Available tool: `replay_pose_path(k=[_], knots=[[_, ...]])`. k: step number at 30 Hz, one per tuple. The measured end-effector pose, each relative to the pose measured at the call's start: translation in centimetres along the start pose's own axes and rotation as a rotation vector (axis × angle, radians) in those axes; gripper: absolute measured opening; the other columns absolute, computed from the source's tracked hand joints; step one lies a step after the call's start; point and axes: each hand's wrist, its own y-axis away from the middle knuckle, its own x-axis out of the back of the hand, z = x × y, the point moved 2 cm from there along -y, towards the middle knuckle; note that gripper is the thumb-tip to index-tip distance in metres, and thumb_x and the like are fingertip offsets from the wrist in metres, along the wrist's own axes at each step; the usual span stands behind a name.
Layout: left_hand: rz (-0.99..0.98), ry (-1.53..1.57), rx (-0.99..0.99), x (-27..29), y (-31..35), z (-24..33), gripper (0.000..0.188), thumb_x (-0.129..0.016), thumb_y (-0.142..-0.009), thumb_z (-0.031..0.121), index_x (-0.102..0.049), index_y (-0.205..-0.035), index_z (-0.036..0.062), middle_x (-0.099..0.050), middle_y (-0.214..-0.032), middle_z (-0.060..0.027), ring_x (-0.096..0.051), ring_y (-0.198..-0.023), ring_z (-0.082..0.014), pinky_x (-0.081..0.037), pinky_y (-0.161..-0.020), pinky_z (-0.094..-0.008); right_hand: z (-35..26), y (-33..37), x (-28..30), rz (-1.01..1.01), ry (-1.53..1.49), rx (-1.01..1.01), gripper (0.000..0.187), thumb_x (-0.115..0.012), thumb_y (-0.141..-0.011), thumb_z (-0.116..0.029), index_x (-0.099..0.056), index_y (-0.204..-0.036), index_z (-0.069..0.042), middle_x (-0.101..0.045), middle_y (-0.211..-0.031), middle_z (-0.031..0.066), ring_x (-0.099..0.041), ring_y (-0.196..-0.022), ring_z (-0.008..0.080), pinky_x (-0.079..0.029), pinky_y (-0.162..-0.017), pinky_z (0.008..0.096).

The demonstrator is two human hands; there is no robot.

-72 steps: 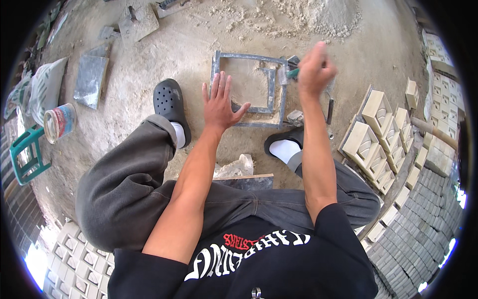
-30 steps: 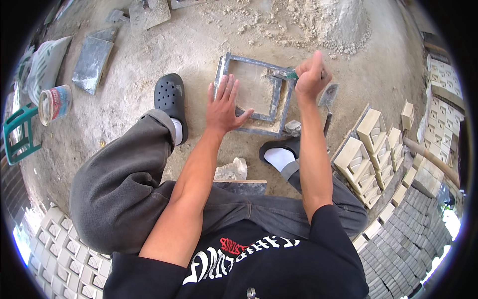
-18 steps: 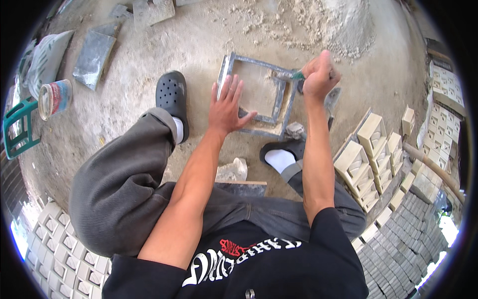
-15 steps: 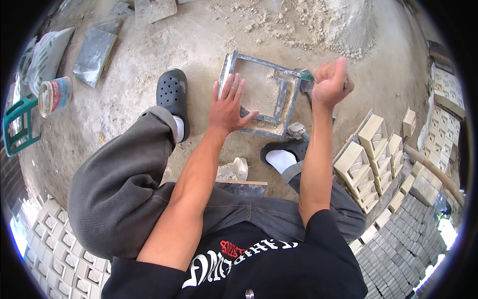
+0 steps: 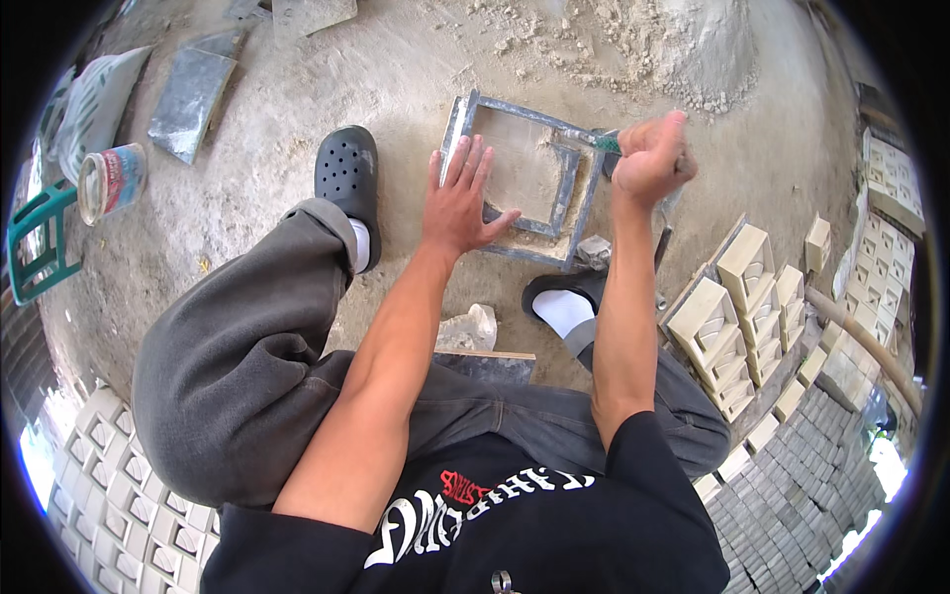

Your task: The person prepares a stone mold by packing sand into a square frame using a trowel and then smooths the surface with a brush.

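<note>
On the ground between my feet lies a square grey metal mould frame, with a smaller inner frame and pale sandy material about it. My left hand lies over its left side, fingers spread and stretched out, thumb pointing right. At the frame's right edge my right hand is closed in a fist, thumb up, round a green-handled tool. The tool's green part shows left of the fist; a grey blade-like part is mostly hidden by the hand, so its exact kind is unclear.
A heap of pale powder lies beyond the frame. Cream moulded blocks stand stacked at right, near a wooden pole. At left are a tin bucket, a green stool and a grey slab. A pale lump lies between my legs.
My right fist has shifted slightly left and down toward the frame's edge, with the green-handled tool in it. My left hand stays spread on the frame.
</note>
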Motion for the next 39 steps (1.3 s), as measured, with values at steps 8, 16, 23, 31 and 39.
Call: replay_pose_path(k=[8, 16, 23, 31, 39], knots=[[0.021, -0.013, -0.019, 0.1, 0.0, 0.0, 0.097, -0.062, -0.078, 0.063, -0.03, -0.148, 0.0049, -0.025, -0.156, -0.0129, -0.017, -0.146, -0.0275, -0.012, -0.117, -0.0518, -0.2, -0.5, -2.8, -0.207, 0.0, -0.02, 0.052, -0.046, -0.099, -0.022, -0.04, -0.049, -0.007, -0.04, -0.045, 0.0007, -0.038, -0.041, 0.0086, -0.027, -0.04, 0.0264], [0.057, -0.004, -0.012, 0.2, -0.6, 0.1, 0.097, -0.062, -0.078, 0.063, -0.029, -0.148, 0.0042, -0.025, -0.156, -0.0141, -0.017, -0.146, -0.0293, -0.013, -0.117, -0.0512, 0.1, -0.8, -1.9, -0.24, 0.082, 0.118, 0.052, -0.046, -0.099, -0.022, -0.04, -0.049, -0.009, -0.037, -0.044, -0.003, -0.034, -0.04, 0.0063, -0.024, -0.04, 0.0261], [0.053, -0.01, -0.031, -0.1, -0.1, 0.0, 0.096, -0.061, -0.079, 0.063, -0.028, -0.148, 0.0046, -0.025, -0.156, -0.0139, -0.018, -0.146, -0.0292, -0.013, -0.117, -0.0508, -0.7, -1.0, -0.8, -0.174, -0.067, 0.077, 0.051, -0.045, -0.099, -0.019, -0.036, -0.05, -0.005, -0.038, -0.045, 0.0004, -0.034, -0.041, 0.0086, -0.025, -0.042, 0.0275], [0.08, -0.012, -0.015, 0.1, -0.6, 0.2, 0.097, -0.062, -0.076, 0.065, -0.033, -0.146, 0.0055, -0.028, -0.155, -0.0127, -0.018, -0.146, -0.0253, -0.013, -0.117, -0.0521, 1.2, 1.9, -0.9, -0.036, -0.175, 0.058, 0.051, -0.045, -0.099, -0.018, -0.032, -0.051, -0.008, -0.035, -0.045, -0.0005, -0.03, -0.04, 0.0077, -0.023, -0.041, 0.0269], [0.034, -0.01, -0.017, 0.2, 0.0, 0.1, 0.097, -0.061, -0.078, 0.064, -0.029, -0.147, 0.0031, -0.025, -0.156, -0.0142, -0.017, -0.146, -0.0283, -0.013, -0.117, -0.0502, 1.2, 2.9, -1.0, -0.063, -0.212, 0.039, 0.052, -0.046, -0.098, -0.017, -0.03, -0.049, -0.008, -0.037, -0.047, 0.0004, -0.03, -0.041, 0.0088, -0.023, -0.042, 0.0275]])
